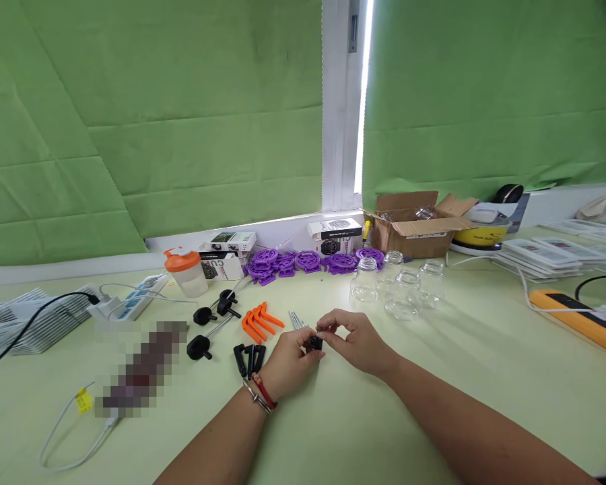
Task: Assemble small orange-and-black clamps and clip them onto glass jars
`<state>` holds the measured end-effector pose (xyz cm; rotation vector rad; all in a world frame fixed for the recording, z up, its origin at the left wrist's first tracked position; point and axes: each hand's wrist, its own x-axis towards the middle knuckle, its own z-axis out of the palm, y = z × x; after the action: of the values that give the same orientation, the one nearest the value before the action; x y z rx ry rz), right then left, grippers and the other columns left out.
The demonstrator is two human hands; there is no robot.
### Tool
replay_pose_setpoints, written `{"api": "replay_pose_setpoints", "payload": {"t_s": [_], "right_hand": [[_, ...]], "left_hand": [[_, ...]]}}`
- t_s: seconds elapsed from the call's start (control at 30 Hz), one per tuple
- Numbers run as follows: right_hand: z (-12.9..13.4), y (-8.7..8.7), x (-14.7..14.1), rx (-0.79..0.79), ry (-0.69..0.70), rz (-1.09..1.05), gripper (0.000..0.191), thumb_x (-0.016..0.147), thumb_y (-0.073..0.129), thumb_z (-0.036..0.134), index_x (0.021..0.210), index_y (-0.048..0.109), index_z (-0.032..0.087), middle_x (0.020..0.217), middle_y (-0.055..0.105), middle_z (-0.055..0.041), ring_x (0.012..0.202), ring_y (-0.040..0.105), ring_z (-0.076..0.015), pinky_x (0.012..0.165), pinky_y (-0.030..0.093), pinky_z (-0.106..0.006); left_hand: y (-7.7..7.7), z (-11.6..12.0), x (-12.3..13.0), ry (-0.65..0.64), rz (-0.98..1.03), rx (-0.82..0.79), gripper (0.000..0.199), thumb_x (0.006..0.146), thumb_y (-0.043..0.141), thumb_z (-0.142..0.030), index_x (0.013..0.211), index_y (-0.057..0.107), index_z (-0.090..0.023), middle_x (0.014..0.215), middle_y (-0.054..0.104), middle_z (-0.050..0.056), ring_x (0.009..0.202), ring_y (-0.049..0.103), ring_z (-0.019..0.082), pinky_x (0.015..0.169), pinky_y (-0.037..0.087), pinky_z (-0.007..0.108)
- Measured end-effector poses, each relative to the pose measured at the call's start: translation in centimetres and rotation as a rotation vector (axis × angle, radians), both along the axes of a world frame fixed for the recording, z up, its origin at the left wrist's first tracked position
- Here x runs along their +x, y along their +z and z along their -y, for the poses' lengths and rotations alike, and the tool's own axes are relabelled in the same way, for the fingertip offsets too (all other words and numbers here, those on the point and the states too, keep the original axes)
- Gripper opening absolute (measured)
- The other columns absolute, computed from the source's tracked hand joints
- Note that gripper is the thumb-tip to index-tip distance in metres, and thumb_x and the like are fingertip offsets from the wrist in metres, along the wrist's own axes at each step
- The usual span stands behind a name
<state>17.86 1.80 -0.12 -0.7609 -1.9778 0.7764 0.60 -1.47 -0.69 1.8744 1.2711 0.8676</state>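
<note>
My left hand [289, 364] is closed around a small black part [316, 343], which shows between thumb and fingers. Thumb and forefinger of my right hand [357, 342] pinch together at the top of that part, on a tiny metallic-looking piece too small to name. Just behind my left hand lie several thin metal rods [296, 319]. Several black handle-like pieces [250, 358] rest beside my left wrist, with orange angled pieces [261, 322] beyond them. Farther left are 3 black knob-like parts [199, 347], with metal rods extending from them.
Several clear glass jars [402, 296] stand behind my right hand. Purple plastic discs [308, 261] line the back, near printed boxes [334, 236] and an open cardboard box [411, 236]. An orange-lidded shaker [184, 269], a power strip [144, 296] and cables occupy the left; an orange-black device [580, 320] lies right.
</note>
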Motion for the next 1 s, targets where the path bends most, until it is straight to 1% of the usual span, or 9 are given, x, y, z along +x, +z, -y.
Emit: {"api": "replay_pose_setpoints", "payload": {"t_s": [0.17,0.27,0.33,0.47,0.53,0.6,0.7,0.87,1.0], "right_hand": [[0.0,0.1,0.2,0.119,0.101,0.155,0.010,0.081,0.056,0.017,0.082,0.065,0.021,0.087,0.068,-0.0030,0.080,0.060,-0.0160,0.074,0.046,-0.030],[0.1,0.3,0.3,0.097,0.164,0.208,0.013,0.082,0.054,0.015,0.086,0.066,0.021,0.100,0.065,-0.0049,0.083,0.060,-0.0154,0.074,0.047,-0.029],[0.2,0.4,0.3,0.073,0.170,0.240,0.021,0.083,0.051,0.013,0.094,0.066,0.022,0.100,0.064,-0.0047,0.082,0.060,-0.0148,0.072,0.047,-0.028],[0.0,0.3,0.7,0.036,0.129,0.292,0.030,0.084,0.046,0.012,0.108,0.061,0.022,0.100,0.065,-0.0040,0.083,0.059,-0.0156,0.073,0.047,-0.030],[-0.2,0.3,1.0,0.015,0.091,0.319,0.028,0.084,0.047,0.014,0.108,0.060,0.021,0.099,0.065,-0.0044,0.082,0.059,-0.0160,0.073,0.048,-0.031],[-0.4,0.1,1.2,-0.004,0.080,0.352,0.024,0.084,0.048,0.018,0.104,0.062,0.020,0.097,0.065,-0.0044,0.079,0.059,-0.0159,0.072,0.048,-0.031],[-0.5,-0.1,1.3,-0.019,0.101,0.391,0.022,0.085,0.048,0.020,0.100,0.063,0.020,0.097,0.065,-0.0043,0.079,0.059,-0.0159,0.071,0.048,-0.030],[-0.2,-0.5,1.0,-0.037,0.137,0.434,0.022,0.085,0.048,0.023,0.100,0.064,0.021,0.102,0.065,-0.0040,0.080,0.060,-0.0158,0.070,0.048,-0.028],[0.1,-0.6,0.9,-0.051,0.160,0.482,0.023,0.085,0.048,0.024,0.100,0.065,0.020,0.102,0.065,-0.0042,0.080,0.060,-0.0162,0.069,0.048,-0.028]], "left_hand": [[-0.2,-0.1,0.0,-0.003,-0.002,0.049,0.014,0.078,0.054,-0.023,0.087,0.063,-0.017,0.077,0.061,0.002,0.070,0.051,0.014,0.064,0.040,0.025],[-0.6,-0.3,0.1,0.036,0.032,0.054,0.014,0.078,0.055,-0.023,0.090,0.057,-0.017,0.077,0.060,0.002,0.069,0.052,0.014,0.062,0.040,0.024],[-0.6,-0.3,0.1,0.075,0.053,0.028,0.023,0.076,0.055,-0.021,0.099,0.051,-0.018,0.073,0.058,0.000,0.065,0.052,0.013,0.058,0.039,0.023],[0.5,-0.1,-1.1,0.076,-0.090,0.019,0.024,0.075,0.052,-0.019,0.099,0.048,-0.021,0.061,0.048,-0.006,0.056,0.046,0.011,0.054,0.035,0.021],[1.5,0.2,-2.3,0.010,-0.149,-0.061,0.021,0.073,0.054,-0.019,0.093,0.049,-0.021,0.060,0.047,-0.006,0.056,0.047,0.010,0.053,0.036,0.021],[2.5,0.4,-3.7,-0.036,-0.119,-0.227,0.020,0.072,0.054,-0.021,0.091,0.046,-0.021,0.062,0.048,-0.006,0.055,0.050,0.011,0.050,0.038,0.021],[3.2,0.4,-5.4,0.002,-0.065,-0.363,0.019,0.071,0.055,-0.024,0.084,0.043,-0.021,0.070,0.050,-0.005,0.053,0.055,0.012,0.047,0.041,0.022],[1.8,-0.3,-6.6,0.069,-0.257,-0.383,0.016,0.073,0.053,-0.027,0.086,0.050,-0.019,0.061,0.053,-0.003,0.051,0.053,0.014,0.047,0.040,0.025],[0.5,-1.0,-6.8,0.111,-0.454,-0.181,0.011,0.073,0.054,-0.026,0.081,0.057,-0.019,0.066,0.057,0.000,0.059,0.053,0.016,0.055,0.040,0.028]]}}
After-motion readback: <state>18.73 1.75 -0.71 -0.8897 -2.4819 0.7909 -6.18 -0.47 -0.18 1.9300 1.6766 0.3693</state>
